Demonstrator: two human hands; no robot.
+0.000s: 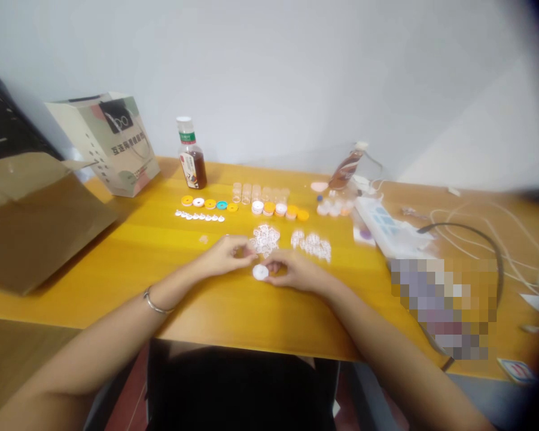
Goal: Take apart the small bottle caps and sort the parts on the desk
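Observation:
A small white round disc (pixel 260 272), like a cap, is gripped between the thumb and fingers of my right hand (pixel 291 269), just over the table. My left hand (pixel 231 254) is beside it with thumb and fingertips drawn together; whatever they pinch, if anything, is too small to make out. Right behind both hands lies a heap of small white openwork plastic pieces (pixel 265 238). A second group of such pieces (pixel 314 244) spreads to the right, behind my right hand.
Rows of coloured round caps (pixel 210 204), white discs (pixel 200 216) and clear little jars (pixel 256 193) stand farther back. A drink bottle (pixel 192 161), paper bag (pixel 116 149) and brown bag (pixel 36 221) are left. At right are a tilted bottle (pixel 344 170), white box (pixel 379 218) and cables (pixel 493 239).

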